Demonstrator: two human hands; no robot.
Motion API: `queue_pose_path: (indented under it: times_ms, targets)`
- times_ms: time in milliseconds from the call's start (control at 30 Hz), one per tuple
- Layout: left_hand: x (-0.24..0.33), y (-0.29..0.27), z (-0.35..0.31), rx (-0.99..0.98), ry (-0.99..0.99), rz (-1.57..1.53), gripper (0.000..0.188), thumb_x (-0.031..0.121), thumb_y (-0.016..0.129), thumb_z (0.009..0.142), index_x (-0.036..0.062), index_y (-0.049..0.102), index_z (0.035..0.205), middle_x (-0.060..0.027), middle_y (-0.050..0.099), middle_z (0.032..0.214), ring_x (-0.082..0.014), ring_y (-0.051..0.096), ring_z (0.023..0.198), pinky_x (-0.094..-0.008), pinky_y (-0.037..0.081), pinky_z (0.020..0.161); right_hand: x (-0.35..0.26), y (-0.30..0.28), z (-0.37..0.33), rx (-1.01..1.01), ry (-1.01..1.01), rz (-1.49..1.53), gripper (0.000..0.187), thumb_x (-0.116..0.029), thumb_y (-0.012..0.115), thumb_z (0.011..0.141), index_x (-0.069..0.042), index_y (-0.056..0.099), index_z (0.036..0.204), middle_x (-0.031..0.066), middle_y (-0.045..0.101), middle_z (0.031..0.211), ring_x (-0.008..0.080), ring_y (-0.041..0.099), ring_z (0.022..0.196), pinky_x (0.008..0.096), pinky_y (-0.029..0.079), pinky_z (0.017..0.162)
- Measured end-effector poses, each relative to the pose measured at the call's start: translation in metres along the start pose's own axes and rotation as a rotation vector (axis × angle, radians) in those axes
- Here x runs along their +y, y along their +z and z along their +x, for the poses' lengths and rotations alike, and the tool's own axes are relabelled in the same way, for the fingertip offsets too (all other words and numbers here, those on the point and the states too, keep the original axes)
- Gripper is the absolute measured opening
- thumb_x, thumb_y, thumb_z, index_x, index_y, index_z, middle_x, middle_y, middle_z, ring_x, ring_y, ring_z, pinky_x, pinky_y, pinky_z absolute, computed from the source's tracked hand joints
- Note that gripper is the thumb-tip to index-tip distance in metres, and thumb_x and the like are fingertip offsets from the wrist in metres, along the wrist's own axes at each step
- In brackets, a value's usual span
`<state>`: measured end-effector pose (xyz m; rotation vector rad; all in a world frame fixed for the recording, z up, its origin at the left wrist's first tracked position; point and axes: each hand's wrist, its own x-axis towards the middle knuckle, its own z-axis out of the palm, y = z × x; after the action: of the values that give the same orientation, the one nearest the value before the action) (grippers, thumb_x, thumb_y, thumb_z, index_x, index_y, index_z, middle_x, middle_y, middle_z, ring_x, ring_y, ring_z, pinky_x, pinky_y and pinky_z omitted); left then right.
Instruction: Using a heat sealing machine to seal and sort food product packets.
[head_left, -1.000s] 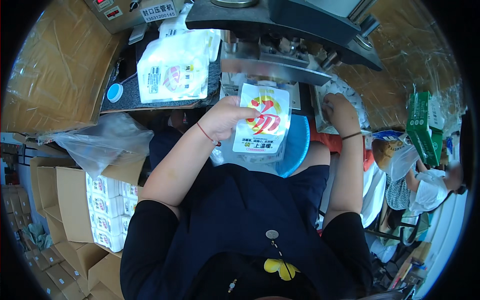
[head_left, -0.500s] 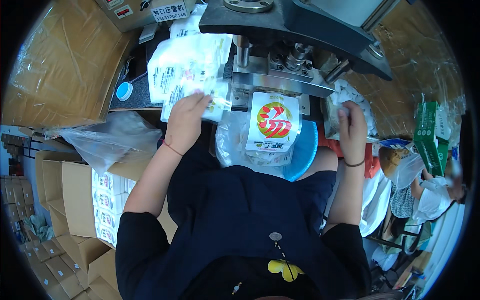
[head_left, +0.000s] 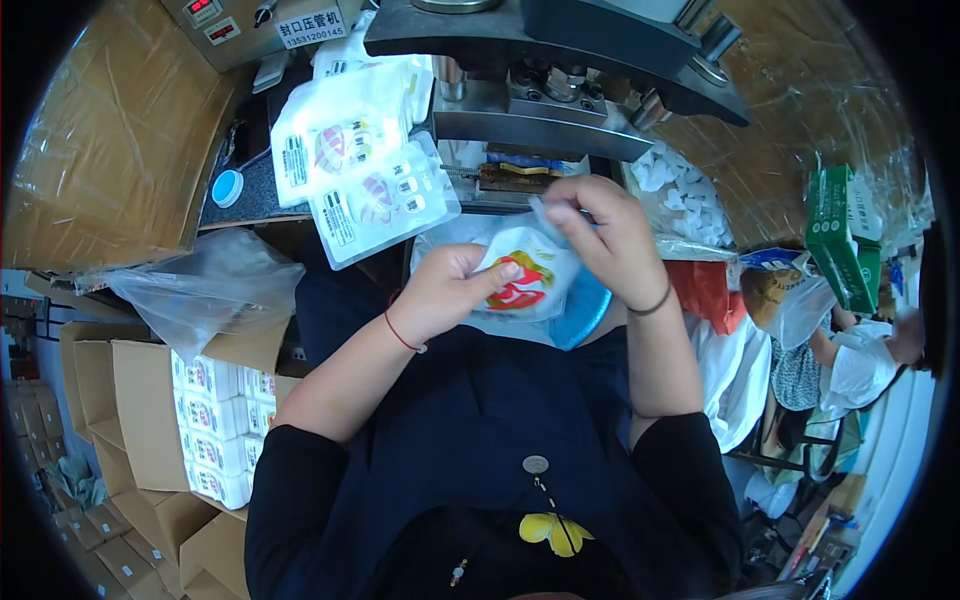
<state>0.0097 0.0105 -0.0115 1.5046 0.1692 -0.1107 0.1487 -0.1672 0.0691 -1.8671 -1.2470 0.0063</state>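
Note:
A white plastic pouch (head_left: 524, 272) with a red and gold round print is held above my lap, bent over. My left hand (head_left: 447, 288) grips it from the left, thumb on the printed face. At its upper edge my right hand (head_left: 608, 232) is closed in a pinch; a whitish translucent bit shows at the fingertips, too hidden to name. Beyond both hands stands a metal press (head_left: 540, 132). A stack of white printed pouches (head_left: 378, 200) lies on the dark worktop to the left of the press.
White small plastic pieces (head_left: 682, 195) fill a container at the right. A blue-white round cap (head_left: 227, 187) sits on the worktop. Open cartons with packed pouches (head_left: 212, 415) stand at the left, a green box (head_left: 843, 238) at the far right. A blue-rimmed container (head_left: 582, 318) is beneath the pouch.
My left hand has left the pouch stack and taken hold of the printed pouch, which is off the press. My right hand has moved left from the white pieces to the pouch's upper edge.

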Motion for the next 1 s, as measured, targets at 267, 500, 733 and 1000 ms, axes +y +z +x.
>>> queue_pose_path:
  times_ms: [267, 500, 733, 1000]
  targets:
    - [-0.008, 0.026, 0.006, -0.328, -0.224, -0.458, 0.033, 0.013, 0.067, 0.095, -0.005, 0.063, 0.122, -0.011, 0.07, 0.113, -0.015, 0.068, 0.097, -0.0308, 0.054, 0.09, 0.023, -0.037, -0.019, -0.075, 0.165, -0.403, 0.029, -0.026, 0.056, 0.099, -0.002, 0.066, 0.111, 0.0189, 0.067, 0.105, 0.0371, 0.065, 0.093, 0.0418, 0.052, 0.082]
    - [0.01, 0.002, 0.044, -0.124, -0.257, -0.565, 0.033, 0.001, 0.068, 0.088, -0.005, 0.061, 0.121, -0.0165, 0.07, 0.114, -0.0228, 0.071, 0.101, -0.0376, 0.058, 0.09, 0.118, -0.07, -0.046, -0.133, 0.507, -0.947, 0.026, -0.021, 0.067, 0.088, -0.013, 0.065, 0.112, 0.0144, 0.063, 0.11, 0.0383, 0.065, 0.091, 0.0463, 0.053, 0.076]
    - [0.007, -0.007, 0.045, 0.192, -0.036, -0.239, 0.046, 0.01, 0.071, 0.09, -0.008, 0.05, 0.127, -0.0164, 0.064, 0.115, -0.024, 0.069, 0.096, -0.0352, 0.059, 0.082, 0.117, -0.061, -0.055, 0.046, 0.446, -0.846, 0.023, -0.016, 0.065, 0.087, -0.013, 0.066, 0.11, 0.0154, 0.063, 0.107, 0.0381, 0.065, 0.091, 0.0447, 0.053, 0.077]
    - [-0.034, -0.067, -0.008, 0.544, 0.372, 1.475, 0.045, 0.008, 0.05, 0.097, 0.0018, 0.047, 0.141, -0.0258, 0.042, 0.147, -0.0455, 0.041, 0.135, -0.0564, 0.033, 0.11, 0.095, -0.062, -0.073, 0.435, 0.371, -0.677, 0.022, -0.009, 0.065, 0.09, -0.003, 0.062, 0.111, 0.0149, 0.066, 0.098, 0.0259, 0.061, 0.075, 0.0353, 0.05, 0.071]
